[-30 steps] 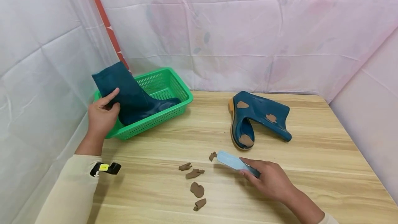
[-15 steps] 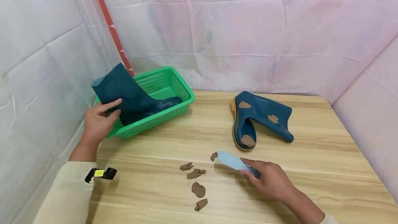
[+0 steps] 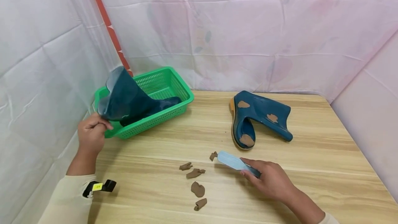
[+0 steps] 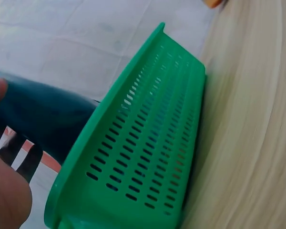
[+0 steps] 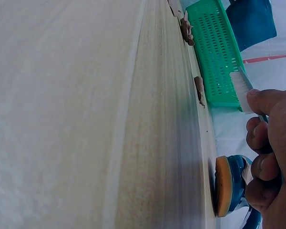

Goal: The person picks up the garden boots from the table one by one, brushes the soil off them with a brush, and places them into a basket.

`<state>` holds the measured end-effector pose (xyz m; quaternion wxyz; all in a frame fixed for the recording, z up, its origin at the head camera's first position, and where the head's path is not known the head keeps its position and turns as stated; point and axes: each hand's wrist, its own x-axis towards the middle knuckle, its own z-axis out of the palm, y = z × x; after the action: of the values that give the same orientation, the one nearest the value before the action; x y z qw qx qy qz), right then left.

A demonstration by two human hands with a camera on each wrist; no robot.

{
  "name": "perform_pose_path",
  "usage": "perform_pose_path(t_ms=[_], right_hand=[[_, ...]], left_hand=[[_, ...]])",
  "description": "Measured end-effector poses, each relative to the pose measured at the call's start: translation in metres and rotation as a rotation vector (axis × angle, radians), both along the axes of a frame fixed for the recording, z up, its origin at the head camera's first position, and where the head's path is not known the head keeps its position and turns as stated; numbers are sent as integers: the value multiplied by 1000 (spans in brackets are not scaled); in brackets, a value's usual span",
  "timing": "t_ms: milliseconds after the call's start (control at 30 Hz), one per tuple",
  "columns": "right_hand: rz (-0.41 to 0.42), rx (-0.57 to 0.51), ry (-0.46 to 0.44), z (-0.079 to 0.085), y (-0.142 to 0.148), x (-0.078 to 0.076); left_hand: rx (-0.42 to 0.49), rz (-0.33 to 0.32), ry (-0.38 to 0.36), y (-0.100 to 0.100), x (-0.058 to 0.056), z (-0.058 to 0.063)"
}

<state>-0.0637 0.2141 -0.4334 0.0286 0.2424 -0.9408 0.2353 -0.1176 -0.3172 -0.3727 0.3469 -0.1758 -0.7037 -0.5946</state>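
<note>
A dark blue rain boot [image 3: 129, 96] leans in the green basket [image 3: 152, 123], its shaft tipped to the left with the opening showing. My left hand [image 3: 91, 132] grips the boot at the lower edge of its opening; some fingers are hidden behind the shaft. In my right hand [image 3: 270, 179] is a light blue brush [image 3: 231, 161], held by its handle above the table; its white bristles [image 5: 240, 91] show in the right wrist view. A second blue boot [image 3: 264, 113] lies on its side behind the brush, with several brown patches on it.
Several brown flattened scraps [image 3: 196, 173] lie on the wooden table [image 3: 149, 189] left of the brush. White cloth walls [image 3: 233, 37] enclose the table at the back and sides.
My left hand has slid down and left from the boot's shaft to its opening, and the shaft has tilted lower, turning its opening into view. The right hand and brush stay still.
</note>
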Motion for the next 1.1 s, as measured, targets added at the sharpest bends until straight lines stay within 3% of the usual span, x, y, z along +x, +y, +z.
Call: perform_pose_path(t_ms=[100, 167, 400, 500, 633, 800, 867, 967, 1100], right_hand=[[-4, 6, -9, -1, 0, 0], [-6, 10, -11, -1, 0, 0], [-14, 13, -21, 0, 2, 0], [-15, 13, -22, 1, 3, 0], [-15, 13, -12, 1, 4, 0], [-30, 8, -9, 0, 7, 1], [-36, 9, -8, 0, 8, 2], [-40, 11, -11, 0, 11, 2], [-46, 10, -10, 0, 14, 3]], left_hand=[[137, -124, 95, 4, 2, 0], [151, -146, 120, 7, 5, 1], [72, -79, 147, 31, 14, 15], [-63, -15, 167, 50, 18, 29], [-239, 61, 264, 83, 26, 47], [-498, 63, 373, 122, 32, 56], [-606, 32, 345, 136, 32, 51], [-741, -54, 226, 157, 30, 38], [-892, -146, 101, 188, 18, 26]])
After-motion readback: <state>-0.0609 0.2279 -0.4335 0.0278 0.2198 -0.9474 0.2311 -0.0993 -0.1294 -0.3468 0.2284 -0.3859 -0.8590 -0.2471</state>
